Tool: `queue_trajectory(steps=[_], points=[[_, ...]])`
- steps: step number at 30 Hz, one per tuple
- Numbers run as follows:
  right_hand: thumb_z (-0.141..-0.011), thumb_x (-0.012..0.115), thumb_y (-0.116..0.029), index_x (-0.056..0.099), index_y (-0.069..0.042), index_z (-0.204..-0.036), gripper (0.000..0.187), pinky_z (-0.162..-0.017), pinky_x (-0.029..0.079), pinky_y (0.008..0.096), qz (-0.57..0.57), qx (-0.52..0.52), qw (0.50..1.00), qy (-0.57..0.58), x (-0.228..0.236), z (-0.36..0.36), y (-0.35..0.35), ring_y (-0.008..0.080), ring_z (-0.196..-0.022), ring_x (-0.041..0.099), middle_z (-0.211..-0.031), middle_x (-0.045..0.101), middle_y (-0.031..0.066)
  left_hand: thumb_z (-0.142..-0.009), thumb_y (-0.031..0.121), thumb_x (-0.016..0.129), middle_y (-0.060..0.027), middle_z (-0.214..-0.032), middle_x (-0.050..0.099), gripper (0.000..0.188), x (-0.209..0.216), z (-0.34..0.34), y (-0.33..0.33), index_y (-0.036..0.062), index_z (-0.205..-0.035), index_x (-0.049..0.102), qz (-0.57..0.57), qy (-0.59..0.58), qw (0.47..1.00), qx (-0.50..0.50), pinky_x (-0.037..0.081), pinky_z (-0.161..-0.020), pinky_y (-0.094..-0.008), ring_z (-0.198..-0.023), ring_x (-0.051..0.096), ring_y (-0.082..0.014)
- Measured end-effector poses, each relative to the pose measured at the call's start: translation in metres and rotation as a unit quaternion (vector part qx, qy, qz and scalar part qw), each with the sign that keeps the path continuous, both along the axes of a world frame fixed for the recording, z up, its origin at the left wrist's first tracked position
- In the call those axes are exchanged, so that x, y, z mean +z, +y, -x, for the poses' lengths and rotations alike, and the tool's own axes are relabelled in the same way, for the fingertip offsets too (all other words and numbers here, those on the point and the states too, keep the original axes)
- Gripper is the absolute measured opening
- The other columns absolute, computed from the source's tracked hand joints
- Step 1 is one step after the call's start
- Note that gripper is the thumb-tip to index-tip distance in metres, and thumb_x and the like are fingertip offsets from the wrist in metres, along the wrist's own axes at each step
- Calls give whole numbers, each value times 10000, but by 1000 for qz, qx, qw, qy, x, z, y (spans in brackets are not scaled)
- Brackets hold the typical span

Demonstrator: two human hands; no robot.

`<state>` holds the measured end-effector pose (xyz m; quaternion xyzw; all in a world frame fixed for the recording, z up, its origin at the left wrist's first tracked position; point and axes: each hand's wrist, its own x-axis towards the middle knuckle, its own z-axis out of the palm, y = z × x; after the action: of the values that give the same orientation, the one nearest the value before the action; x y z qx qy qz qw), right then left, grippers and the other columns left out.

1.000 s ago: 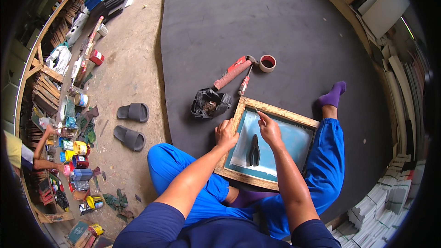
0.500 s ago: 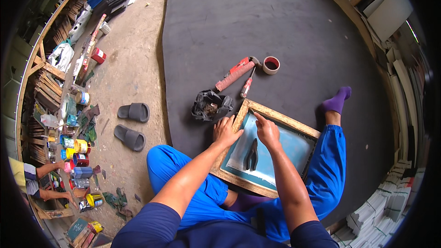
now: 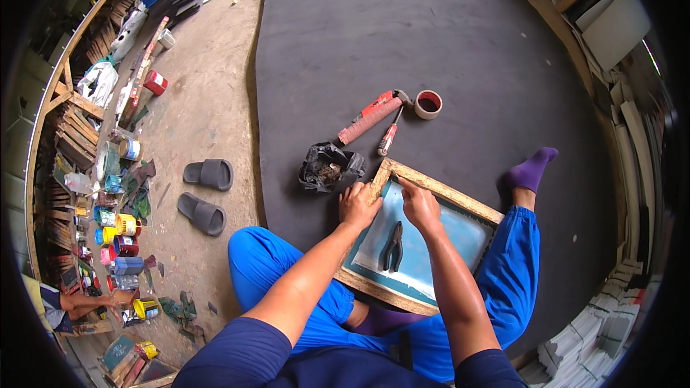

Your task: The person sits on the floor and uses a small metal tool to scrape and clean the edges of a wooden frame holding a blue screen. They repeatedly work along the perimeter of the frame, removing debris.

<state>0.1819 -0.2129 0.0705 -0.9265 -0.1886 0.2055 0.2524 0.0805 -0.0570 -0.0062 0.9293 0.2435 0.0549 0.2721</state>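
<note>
A wooden screen frame point(image 3: 460, 196) with a blue and whitish sheet lies tilted against my legs. My left hand point(image 3: 358, 206) grips its left rail near the far corner, thumb on the inner side. Close beside it, my right hand point(image 3: 421, 207) is closed, with the index finger pressed to the inner edge of that corner; whatever it pinches is hidden. Black-handled pliers point(image 3: 393, 248) rest on the sheet below my hands. Just beyond the corner lie a red-handled screwdriver point(image 3: 388, 139), a hammer with a reddish wrapped handle point(image 3: 369, 122) and a roll of tape point(image 3: 428, 104).
An open black plastic bag point(image 3: 332, 167) with small bits inside sits left of the frame on the dark mat point(image 3: 345, 36). Grey slippers point(image 3: 208, 174) lie on the concrete floor. Paint cans point(image 3: 126, 246) line the left side, near another person's hand point(image 3: 118, 300). Stacked white strips point(image 3: 586, 341) stand right.
My right index finger has drawn back slightly from the corner. My left hand has shifted a little along the rail toward it. The other person's arms have moved lower at the left.
</note>
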Motion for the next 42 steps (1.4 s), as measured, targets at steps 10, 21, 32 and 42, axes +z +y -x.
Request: queue_trajectory(steps=[10, 21, 32, 42], points=[[-978, 545, -181, 663, -213, -1371, 412, -885, 553, 518, 22, 18, 999, 18, 8, -9, 10, 418, -1038, 696, -1098, 727, 236, -809, 374, 778, -57, -1159, 614, 503, -9, -1, 2, 113, -1224, 665, -3, -44, 999, -12, 456, -939, -515, -1099, 599, -322], [-986, 538, -188, 635, -240, -1402, 430, -878, 539, 542, 51, 45, 997, 27, 6, -5, 8, 447, -1017, 688, -1053, 714, 275, -777, 313, 807, -67, -1132, 610, 480, -8, 2, 4, 91, -1178, 664, 18, -74, 997, -15, 455, -917, -501, -1089, 605, -328], [-974, 580, -132, 652, -135, -1377, 410, -975, 524, 443, -178, -44, 974, 131, -35, -12, -3, 416, -1111, 681, -1138, 701, 284, -800, 311, 788, -76, -1137, 607, 472, -3, 0, 3, 85, -1194, 658, 25, -55, 998, -28, 452, -929, -515, -1112, 601, -320], [-995, 613, -204, 587, -204, -1455, 460, -820, 548, 505, -121, -114, 926, 340, -10, -18, -2, 417, -982, 720, -1072, 741, 216, -796, 313, 799, -96, -1145, 630, 498, -3, 5, 6, 48, -1196, 668, 22, -47, 999, -13, 462, -930, -507, -1095, 620, -324]])
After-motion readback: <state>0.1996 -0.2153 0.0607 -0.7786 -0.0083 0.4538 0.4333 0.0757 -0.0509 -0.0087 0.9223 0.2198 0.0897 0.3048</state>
